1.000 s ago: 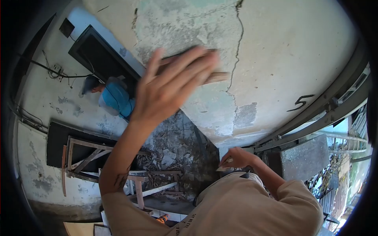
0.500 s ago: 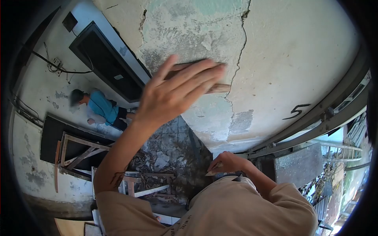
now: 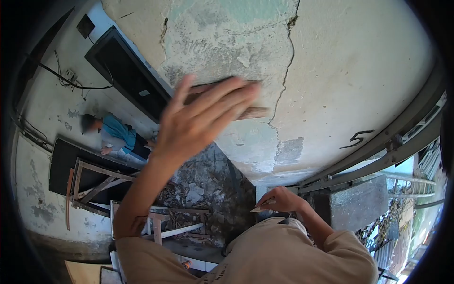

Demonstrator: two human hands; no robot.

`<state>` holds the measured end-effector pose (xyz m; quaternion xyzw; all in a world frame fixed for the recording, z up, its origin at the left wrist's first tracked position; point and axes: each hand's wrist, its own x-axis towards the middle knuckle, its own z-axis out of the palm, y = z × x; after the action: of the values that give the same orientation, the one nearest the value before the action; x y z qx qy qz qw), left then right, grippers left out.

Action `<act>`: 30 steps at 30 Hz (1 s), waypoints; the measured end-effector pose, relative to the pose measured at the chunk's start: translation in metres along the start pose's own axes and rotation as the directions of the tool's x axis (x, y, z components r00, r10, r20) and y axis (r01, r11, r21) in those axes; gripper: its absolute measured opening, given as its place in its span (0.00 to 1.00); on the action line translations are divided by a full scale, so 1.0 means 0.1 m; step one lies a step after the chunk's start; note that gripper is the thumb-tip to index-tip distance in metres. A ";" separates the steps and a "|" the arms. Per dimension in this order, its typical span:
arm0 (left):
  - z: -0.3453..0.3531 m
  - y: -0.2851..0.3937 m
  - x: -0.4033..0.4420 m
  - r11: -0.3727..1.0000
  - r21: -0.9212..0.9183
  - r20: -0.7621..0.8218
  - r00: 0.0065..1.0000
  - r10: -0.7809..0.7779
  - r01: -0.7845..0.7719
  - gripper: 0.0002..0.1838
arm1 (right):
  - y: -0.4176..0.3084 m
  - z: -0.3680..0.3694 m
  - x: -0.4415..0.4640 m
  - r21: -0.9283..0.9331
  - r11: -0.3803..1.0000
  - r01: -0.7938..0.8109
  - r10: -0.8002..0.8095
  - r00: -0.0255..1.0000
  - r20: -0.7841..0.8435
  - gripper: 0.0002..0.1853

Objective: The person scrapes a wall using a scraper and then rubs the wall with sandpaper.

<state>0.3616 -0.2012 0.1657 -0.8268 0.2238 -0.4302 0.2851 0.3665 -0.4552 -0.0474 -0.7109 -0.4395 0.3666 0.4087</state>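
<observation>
My left hand (image 3: 196, 120) is up against the cracked, peeling wall (image 3: 326, 80), its back toward me and its fingers long and slightly blurred. Under it is a flat brown wooden block (image 3: 254, 112), whose edges show above and below the fingers; my thumb is out of sight. The hand covers most of the block, over a rough grey patch (image 3: 227, 59) of bare plaster. Lower down, close to my body, my right hand (image 3: 282, 198) is closed on a small flat piece with a pale pointed tip (image 3: 257, 209); its exact kind is unclear.
Debris and plaster chips cover the floor (image 3: 194, 194). Wooden frames (image 3: 101, 182) lean at the left, beside a dark panel (image 3: 59, 165). Another person (image 3: 116, 132) in a blue top stands near a dark door (image 3: 130, 75). Metal bars (image 3: 406, 137) run along the right.
My left hand has shifted a little left and down with the wooden block. My right hand stays near my body. The other person has leaned slightly, with the head lower.
</observation>
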 end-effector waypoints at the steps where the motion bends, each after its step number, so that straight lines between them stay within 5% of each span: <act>1: -0.01 -0.05 -0.08 0.999 0.052 0.049 0.999 0.005 -0.007 0.19 | 0.06 -0.03 -0.03 -0.024 0.999 -0.029 0.028 1.000 -0.014 0.12; 4: -0.08 -0.02 0.00 0.999 0.015 0.090 0.995 -0.033 0.032 0.20 | 0.34 -0.01 -0.13 0.110 0.994 0.008 -0.005 1.000 -0.027 0.11; 8: 0.09 0.17 0.36 0.993 -0.113 -0.089 0.996 0.023 -0.033 0.18 | 0.20 -0.05 -0.14 -0.071 0.996 -0.060 0.057 0.998 -0.041 0.10; 15: -0.09 -0.04 -0.23 0.999 0.014 0.126 0.992 -0.032 0.030 0.18 | 0.45 -0.16 -0.46 -0.010 0.992 -0.126 0.123 0.977 -0.176 0.10; 21: -0.02 0.12 0.29 0.995 -0.081 0.015 0.998 0.060 -0.059 0.19 | 0.47 -0.13 -0.37 -0.072 0.992 -0.106 0.093 0.981 -0.169 0.10; 26: 0.00 0.20 0.13 0.999 -0.035 0.057 0.998 0.023 -0.021 0.17 | 0.29 -0.12 -0.22 0.054 0.997 -0.051 0.058 0.990 -0.125 0.10; 30: -0.10 0.00 0.22 0.970 0.069 0.133 0.966 0.222 -0.233 0.17 | 0.40 0.00 -0.27 0.066 0.997 -0.041 0.046 0.996 -0.081 0.10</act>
<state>0.3650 -0.2177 0.1829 -0.8079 0.2807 -0.3515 0.3806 0.3708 -0.4913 -0.0794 -0.7215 -0.3946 0.3597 0.4409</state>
